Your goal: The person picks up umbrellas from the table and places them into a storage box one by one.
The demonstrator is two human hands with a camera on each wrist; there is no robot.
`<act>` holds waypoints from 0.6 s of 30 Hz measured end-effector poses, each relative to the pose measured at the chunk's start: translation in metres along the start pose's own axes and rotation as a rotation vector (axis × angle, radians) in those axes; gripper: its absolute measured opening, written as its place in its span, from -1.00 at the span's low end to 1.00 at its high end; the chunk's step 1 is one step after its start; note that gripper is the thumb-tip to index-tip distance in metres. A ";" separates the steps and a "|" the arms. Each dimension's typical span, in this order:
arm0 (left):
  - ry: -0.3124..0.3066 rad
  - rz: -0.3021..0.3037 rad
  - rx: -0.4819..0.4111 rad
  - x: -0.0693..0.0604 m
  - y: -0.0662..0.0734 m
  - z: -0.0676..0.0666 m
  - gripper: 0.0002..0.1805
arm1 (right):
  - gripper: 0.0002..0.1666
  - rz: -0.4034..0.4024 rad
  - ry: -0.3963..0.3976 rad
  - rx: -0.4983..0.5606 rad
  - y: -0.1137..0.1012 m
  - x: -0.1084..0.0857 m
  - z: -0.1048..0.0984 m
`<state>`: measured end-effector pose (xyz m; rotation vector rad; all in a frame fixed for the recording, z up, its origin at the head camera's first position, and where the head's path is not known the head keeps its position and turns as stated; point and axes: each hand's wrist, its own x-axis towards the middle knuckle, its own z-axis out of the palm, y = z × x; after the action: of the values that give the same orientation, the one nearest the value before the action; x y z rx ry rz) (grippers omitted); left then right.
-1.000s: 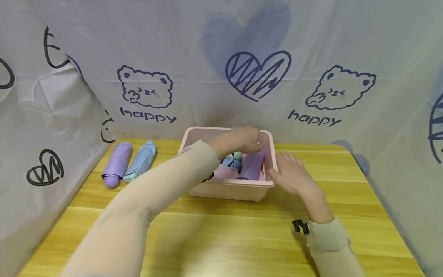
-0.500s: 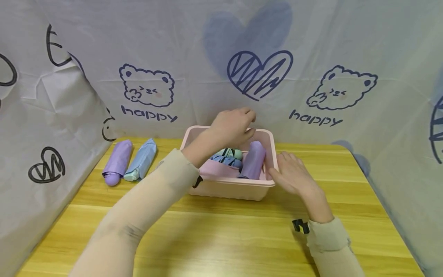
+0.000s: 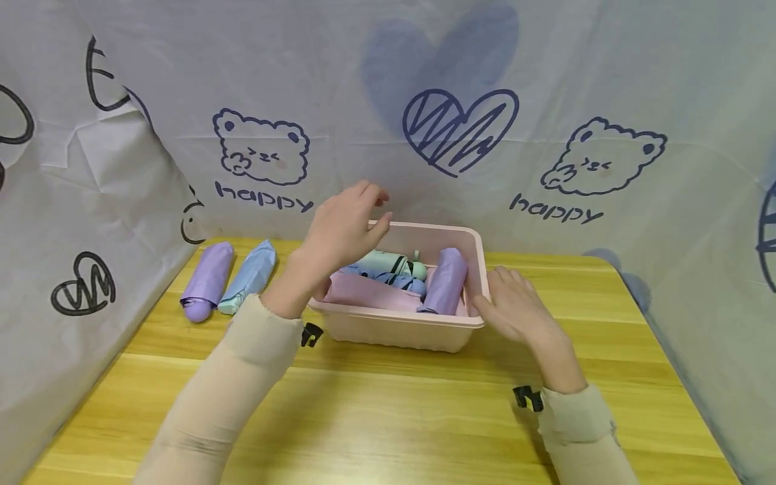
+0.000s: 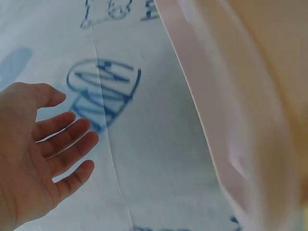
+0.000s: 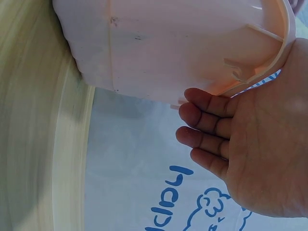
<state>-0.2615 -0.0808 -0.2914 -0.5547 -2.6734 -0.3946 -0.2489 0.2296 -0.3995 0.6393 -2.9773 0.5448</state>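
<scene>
A pink plastic bin [image 3: 394,330] stands at the back of the table with folded umbrellas in it. Inside lie a green umbrella [image 3: 388,261], a blue umbrella [image 3: 397,281], a pink umbrella [image 3: 372,293] and, at the right, an upward-slanting purple umbrella [image 3: 446,279]. My left hand [image 3: 339,225] hovers over the bin's left end, holding nothing; its fingers [image 4: 72,139] are loosely bent in the left wrist view. My right hand [image 3: 518,306] rests against the bin's right rim, thumb at the edge. Its fingers [image 5: 207,132] lie relaxed outside the wall.
Left of the bin, a second purple umbrella [image 3: 208,279] and a light blue umbrella [image 3: 250,276] lie side by side on the wooden table [image 3: 388,411]. A white printed cloth [image 3: 461,195] hangs right behind the table.
My left hand has risen off the purple umbrella in the bin and moved left, uncovering the bin's contents. My right hand stays at the right rim.
</scene>
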 end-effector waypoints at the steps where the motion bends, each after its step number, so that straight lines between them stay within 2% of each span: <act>1: 0.014 -0.023 -0.017 -0.004 -0.006 -0.001 -0.64 | -0.46 0.002 0.001 -0.002 0.000 0.000 0.000; 7: 0.093 -0.162 -0.103 -0.030 -0.039 -0.004 -0.63 | -0.45 0.012 -0.008 0.003 -0.001 -0.001 0.000; 13: 0.201 -0.219 -0.138 -0.056 -0.073 -0.003 -0.68 | -0.42 0.009 -0.010 0.002 -0.002 -0.001 0.000; 18: 0.223 -0.302 -0.120 -0.076 -0.101 0.005 -0.66 | -0.45 0.014 -0.010 0.000 -0.002 -0.001 0.000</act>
<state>-0.2423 -0.1923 -0.3471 -0.1264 -2.5285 -0.6634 -0.2471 0.2281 -0.3984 0.6235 -2.9932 0.5439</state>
